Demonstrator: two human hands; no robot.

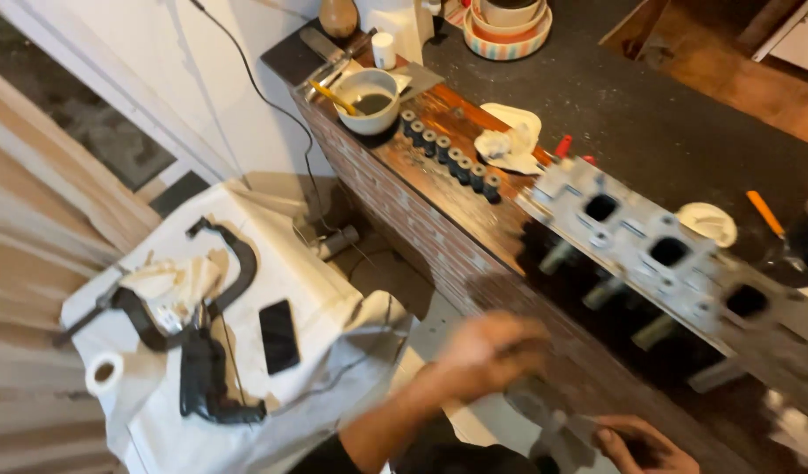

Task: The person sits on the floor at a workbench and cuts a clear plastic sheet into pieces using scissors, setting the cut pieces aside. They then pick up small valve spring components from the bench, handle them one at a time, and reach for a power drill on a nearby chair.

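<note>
Far to my left a cloth-covered stand carries a roll of white tape, a black curved clamp tool with a black power tool below it, and a dark phone lying flat. None of that is within reach of what I am doing, so I leave it alone.

My left hand is in mid-swing, smeared by motion, just above a grey metal piece low in the picture. I cannot tell how far its fingers are spread or whether they grip anything. My right hand sits at the bottom edge, fingers curled against the same grey piece and seeming to pinch its end, though the blur leaves that uncertain.

Above, on the dark wooden table, a bowl of dark liquid with a yellow-handled brush stands at the far end, then a row of small black cylindrical parts, then a crumpled white rag. The aluminium cylinder head lies along the table edge, ports up, its studs overhanging toward me.

To work well here I judge I should steady the grey piece firmly with the right hand before the left moves fast, keep both hands below those jutting studs, and keep my elbows off the row of black parts so their order stays intact.
</note>
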